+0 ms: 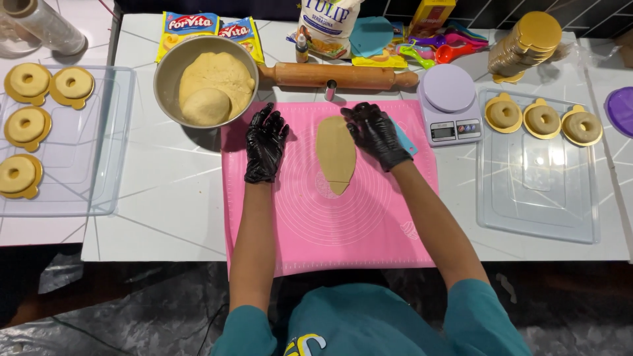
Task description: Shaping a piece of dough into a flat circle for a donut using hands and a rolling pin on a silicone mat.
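A long oval strip of tan dough (pixel 335 153) lies on the pink silicone mat (pixel 369 224). My right hand (pixel 374 134), in a black glove, rests on the mat against the dough's upper right edge. My left hand (pixel 265 143), also gloved in black, lies flat on the mat to the left of the dough, fingers apart, holding nothing. A metal bowl (pixel 165 66) with more dough stands just beyond my left hand.
A wooden rolling pin (pixel 336 75) and a small metal ring cutter (pixel 330 89) lie behind the mat. A lilac kitchen scale (pixel 448 102) stands at right. Clear trays (pixel 537 211) (pixel 66 191) on both sides hold ring-shaped doughs on gold cards. Packages and coloured spoons line the back.
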